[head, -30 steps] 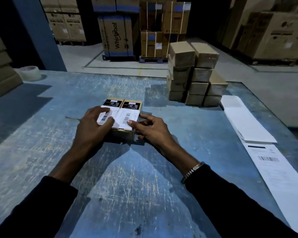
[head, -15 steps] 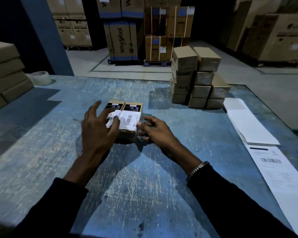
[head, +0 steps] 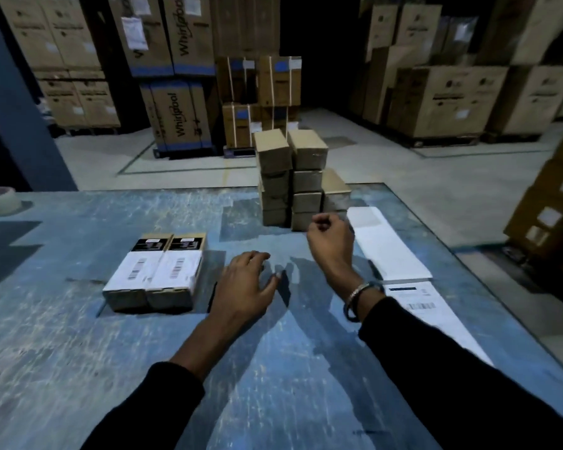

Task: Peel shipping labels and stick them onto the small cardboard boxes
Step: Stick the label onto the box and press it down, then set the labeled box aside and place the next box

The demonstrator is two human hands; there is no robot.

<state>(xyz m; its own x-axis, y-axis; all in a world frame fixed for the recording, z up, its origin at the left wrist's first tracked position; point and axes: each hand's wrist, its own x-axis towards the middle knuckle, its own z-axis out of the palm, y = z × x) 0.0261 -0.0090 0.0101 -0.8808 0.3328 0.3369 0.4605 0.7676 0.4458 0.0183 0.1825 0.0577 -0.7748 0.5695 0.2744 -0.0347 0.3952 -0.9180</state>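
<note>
Two small cardboard boxes (head: 153, 274) sit side by side, touching, toward the left of the bench (head: 62, 352), each with a white shipping label (head: 179, 269) stuck over its top; the barcodes are too blurred to read, and so are the black printed panels at their far ends. Half a second ago both my hands were on these boxes; now they have lifted away to the right. My left hand (head: 246, 287) hovers low over the bench just beside the boxes, fingers relaxed and spread, holding nothing. My right hand (head: 330, 238) is raised with fingers curled inward; I cannot tell whether it pinches anything. Behind it a stack of plain brown boxes (head: 290, 177) stands near the far edge, partly hidden by that hand. White label sheets (head: 390, 251) lie along the right edge, running out under my sleeve. The blue bench top is scuffed and scratched pale.
</note>
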